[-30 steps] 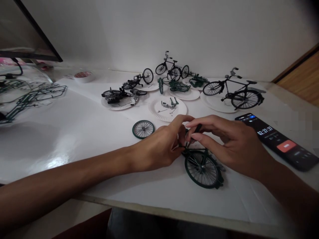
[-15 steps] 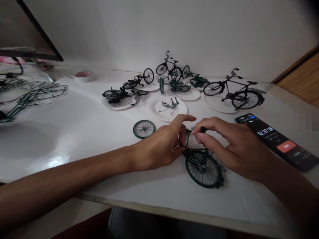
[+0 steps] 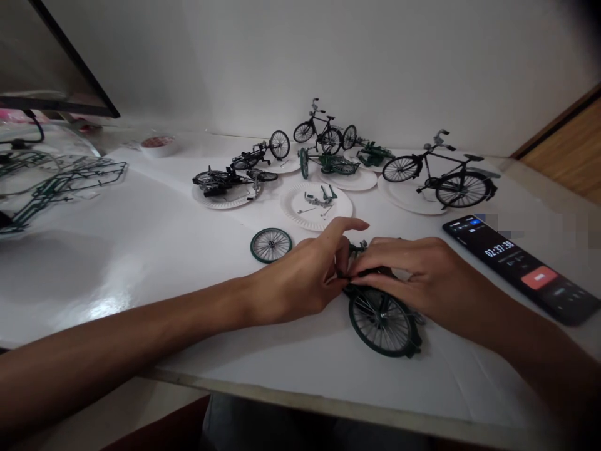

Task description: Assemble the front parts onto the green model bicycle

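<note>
A dark green model bicycle (image 3: 382,316) with its rear wheel attached lies partly hidden under my hands near the front of the table. My left hand (image 3: 312,275) pinches the front part of its frame, with the index finger stretched out above. Against the same spot, the thumb and fingertips of my right hand (image 3: 408,266) are pressed together; what small part they hold, if any, is hidden. A loose green-rimmed wheel (image 3: 271,245) lies flat just beyond my left wrist.
A paper plate (image 3: 293,210) holds handlebars and small parts. Behind it are more plates with bicycle parts, and a finished black model bicycle (image 3: 462,188). A phone (image 3: 521,269) showing a timer lies at right, green frames (image 3: 70,188) and a monitor (image 3: 47,62) at left.
My right hand has moved left and down from the upper part of the bicycle to meet my left fingertips at the frame. My left hand has hardly moved.
</note>
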`<state>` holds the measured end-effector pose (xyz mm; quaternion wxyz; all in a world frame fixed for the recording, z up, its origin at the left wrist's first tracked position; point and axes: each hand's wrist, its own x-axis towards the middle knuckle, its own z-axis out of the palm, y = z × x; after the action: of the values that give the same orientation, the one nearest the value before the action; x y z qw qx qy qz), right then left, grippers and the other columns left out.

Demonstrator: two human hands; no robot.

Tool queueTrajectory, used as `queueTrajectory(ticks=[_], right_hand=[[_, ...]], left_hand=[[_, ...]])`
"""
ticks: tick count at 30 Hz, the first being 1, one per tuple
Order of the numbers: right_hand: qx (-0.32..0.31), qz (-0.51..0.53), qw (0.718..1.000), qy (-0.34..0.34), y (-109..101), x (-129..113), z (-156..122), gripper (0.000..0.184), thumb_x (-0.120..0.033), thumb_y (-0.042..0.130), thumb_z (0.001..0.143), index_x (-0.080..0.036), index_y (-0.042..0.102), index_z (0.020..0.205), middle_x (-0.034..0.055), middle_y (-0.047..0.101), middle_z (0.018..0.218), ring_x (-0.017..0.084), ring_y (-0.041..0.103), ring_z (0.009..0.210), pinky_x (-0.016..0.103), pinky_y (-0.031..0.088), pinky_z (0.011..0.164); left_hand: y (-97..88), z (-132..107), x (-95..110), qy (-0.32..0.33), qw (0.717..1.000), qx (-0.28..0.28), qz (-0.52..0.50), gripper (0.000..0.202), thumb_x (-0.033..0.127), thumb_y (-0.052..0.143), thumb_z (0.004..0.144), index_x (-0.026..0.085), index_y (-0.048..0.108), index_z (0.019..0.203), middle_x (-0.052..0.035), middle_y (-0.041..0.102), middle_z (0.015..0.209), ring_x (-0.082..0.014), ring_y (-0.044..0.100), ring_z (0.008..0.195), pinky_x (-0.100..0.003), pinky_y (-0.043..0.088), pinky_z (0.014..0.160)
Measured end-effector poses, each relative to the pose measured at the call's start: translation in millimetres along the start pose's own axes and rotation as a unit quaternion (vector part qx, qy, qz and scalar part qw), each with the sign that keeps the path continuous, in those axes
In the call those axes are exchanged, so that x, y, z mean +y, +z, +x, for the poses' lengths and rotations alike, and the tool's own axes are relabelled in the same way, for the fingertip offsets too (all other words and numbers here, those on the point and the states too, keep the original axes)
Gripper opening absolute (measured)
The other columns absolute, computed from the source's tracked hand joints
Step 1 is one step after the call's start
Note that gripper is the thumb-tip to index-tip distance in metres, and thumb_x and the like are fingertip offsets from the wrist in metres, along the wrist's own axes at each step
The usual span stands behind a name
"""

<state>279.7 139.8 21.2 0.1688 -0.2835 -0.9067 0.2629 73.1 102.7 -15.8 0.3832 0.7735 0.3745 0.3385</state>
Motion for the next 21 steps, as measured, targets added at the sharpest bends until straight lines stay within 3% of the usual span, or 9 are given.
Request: queueTrajectory(ticks=[6,12,17,21], right_hand=[[-0.015,0.015,0.998,0.061,1.0,3.9,-0.2,0.018,-0.027,0.057,0.093,-0.027,0.075,0.089,-0.0019,0.075,0.092,0.019,0.069,0.079,0.029,0.053,0.067],[-0.009,0.002,0.998,0.060,0.4,3.7,0.4,0.015,-0.023,0.060,0.090,-0.025,0.075,0.087,-0.0011,0.075,0.085,0.017,0.067,0.069,0.027,0.050,0.059],[0.014,0.000,0.999,0.035,3.3,5.6,0.5,0.013,-0.023,0.062,0.090,-0.024,0.074,0.086,-0.0002,0.075,0.087,0.016,0.067,0.071,0.026,0.051,0.063],[0.042,0.020,0.997,0.054,0.3,7.9,-0.2,0.009,-0.027,0.066,0.089,-0.028,0.075,0.088,-0.0021,0.076,0.088,0.018,0.070,0.077,0.028,0.053,0.069]], left_hand=[[-1.0,-0.9,4.0,-0.008,1.000,-0.010,0.003,0.067,0.012,0.060,0.088,0.020,0.027,0.146,-0.0007,0.057,0.087,-0.0108,0.053,0.070,-0.022,0.044,0.061],[-0.4,-1.6,4.3,-0.011,1.000,-0.011,0.000,0.068,0.011,0.060,0.087,0.022,0.027,0.145,-0.0007,0.057,0.088,-0.0108,0.053,0.071,-0.021,0.044,0.061],[-1.7,-1.0,5.1,-0.010,1.000,-0.012,-0.002,0.067,0.011,0.059,0.088,0.019,0.027,0.146,-0.0001,0.056,0.087,-0.0102,0.053,0.071,-0.021,0.044,0.061],[-1.7,-1.3,4.1,-0.016,1.000,-0.013,0.004,0.067,0.012,0.059,0.088,0.020,0.027,0.145,-0.0006,0.055,0.090,-0.0103,0.053,0.072,-0.021,0.045,0.061]])
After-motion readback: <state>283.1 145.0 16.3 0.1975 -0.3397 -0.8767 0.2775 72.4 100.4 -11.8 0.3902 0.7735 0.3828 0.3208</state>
